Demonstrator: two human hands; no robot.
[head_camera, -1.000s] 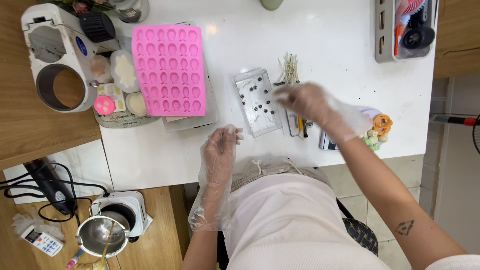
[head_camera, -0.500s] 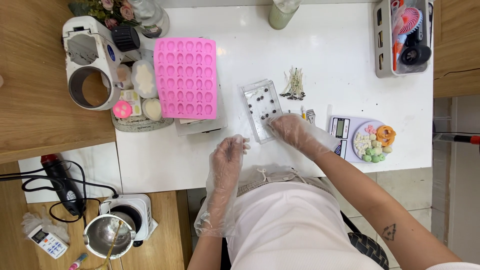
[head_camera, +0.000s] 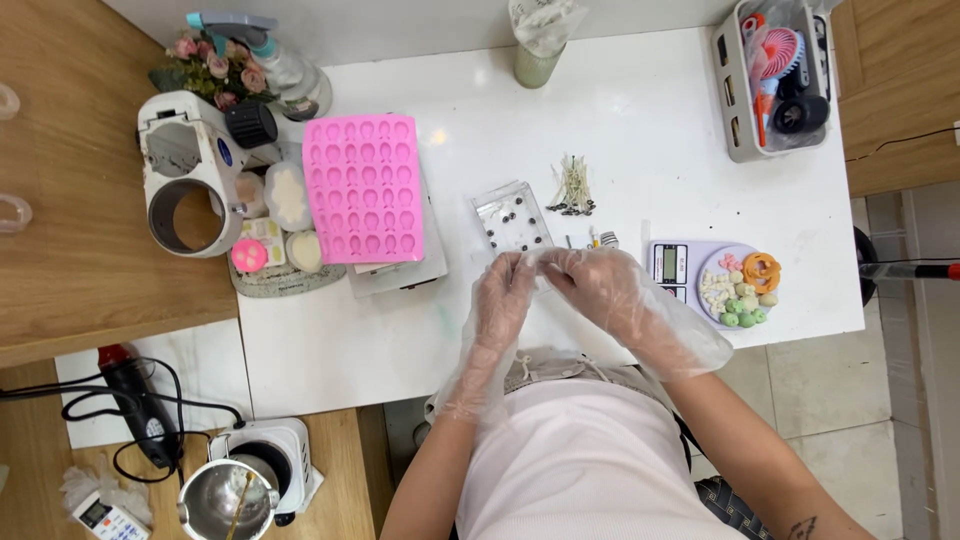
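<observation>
Head view. The left hand (head_camera: 503, 300) and right hand (head_camera: 605, 290), both in thin clear gloves, meet fingertip to fingertip just below the clear tray (head_camera: 512, 219). The fingers curl inward; whether either grip is clamped on something small, or merely tugging at the other glove, cannot be told. The clear tray lies flat on the white bench (head_camera: 640, 130) and carries small dark beads, kept within easy reach of both hands.

Up and right of the tray lies a bundle of short wicks (head_camera: 573, 188). Right of the tray stands a small scale (head_camera: 672, 266) beside a plate of coloured wax shapes (head_camera: 742, 290). Left of the tray a pink silicone mould (head_camera: 364, 187) rests cavities up, probably so it can be filled from above. Farther left of the tray stands a white machine (head_camera: 187, 175); far right and above it, a grey organiser basket (head_camera: 742, 90).

Compared with half a second earlier, the hands have closed together: the left hand has come up to the right, and both now lie nearer the tray.
</observation>
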